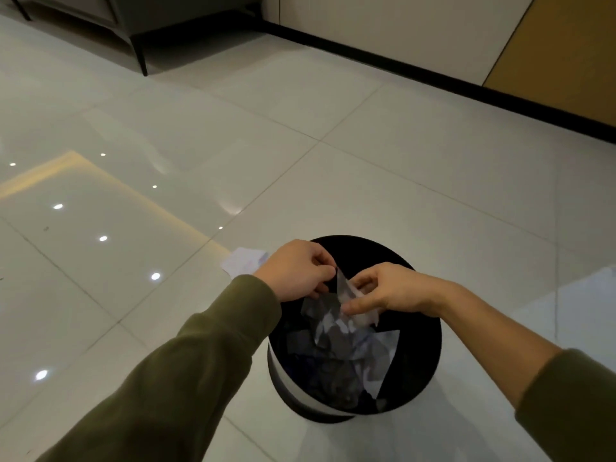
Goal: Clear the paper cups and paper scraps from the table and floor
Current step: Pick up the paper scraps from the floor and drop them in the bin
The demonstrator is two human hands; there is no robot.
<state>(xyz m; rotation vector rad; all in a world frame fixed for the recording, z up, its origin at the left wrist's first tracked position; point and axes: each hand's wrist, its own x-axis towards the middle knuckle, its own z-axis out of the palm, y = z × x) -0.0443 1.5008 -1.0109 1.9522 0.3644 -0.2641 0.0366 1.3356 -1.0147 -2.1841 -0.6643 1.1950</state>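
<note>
- Head view: both hands meet over the open mouth of a dark round bin [420, 368] that stands on the pale tiled floor [366, 181].
- The left hand [296, 273] has its fingers curled and pinches the upper edge of a crumpled paper scrap [343, 287]. The right hand [386, 291] nips the same bundle between thumb and fingertips from the other side.
- The held scrap hangs just inside the rim, above a heap of discarded paper [370, 351] that lies well up in the bin.
- A further white scrap [245, 261] lies flat on the floor just beside the bin, partly hidden behind the left wrist.
- No paper cup can be made out here, and the worktop is out of sight, so how much is left there cannot be told.
- The step in hand looks like dropping this bundle. To do it well, keep both hands over the middle of the opening and let go together, so that no light piece drifts over the edge.
- Since the heap sits high, a light press with flat fingers afterwards would probably settle the paper and make room.
- Thin paper can cling to fingers, so it is worth checking that nothing has stuck before lifting away.
- The floor scrap is close by the left hand, which makes it the likely next pick. Sliding a fingertip under one corner should lift it cleanly off the glossy tile.
</note>
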